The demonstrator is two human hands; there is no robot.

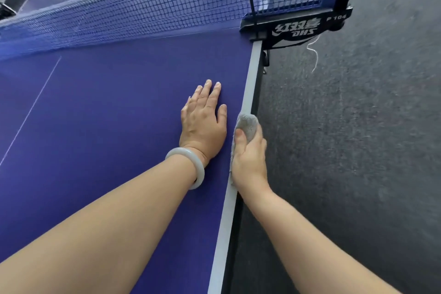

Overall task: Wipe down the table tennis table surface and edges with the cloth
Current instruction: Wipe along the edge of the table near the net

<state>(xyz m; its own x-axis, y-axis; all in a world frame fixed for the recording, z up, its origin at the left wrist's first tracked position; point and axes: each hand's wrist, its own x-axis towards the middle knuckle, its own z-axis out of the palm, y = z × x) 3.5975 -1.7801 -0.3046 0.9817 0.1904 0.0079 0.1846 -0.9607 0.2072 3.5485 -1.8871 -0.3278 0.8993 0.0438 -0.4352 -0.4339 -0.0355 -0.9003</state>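
We are gripping the grey, nubby terry cloth (247, 124) with our right hand (249, 157), thumb on top and fingers curled over the side. The cloth is bunched into a rounded wad and is bearing on the pale grey edge band (251, 79) of the matte purple-blue table tennis table (107, 114), on its right side. A flat tail of cloth is trailing under the palm along the band.

We are pressing our left hand (202, 124) flat on the playing surface just beside the cloth, fingers straight and close together, thumb angled towards the edge. A smooth, translucent white ring bangle (191, 169) is sitting on the left wrist.

A thin white centre line (31, 112) is crossing the surface to the left. Beyond the hands, the blue square-mesh net (143, 14) is spanning the table, and it is meeting the black moulded net clamp (296, 28), printed in white, at the table edge. A frayed white cord (313, 55) is hanging from the clamp. Coarse dark grey carpet (358, 126) is covering the floor to the right.
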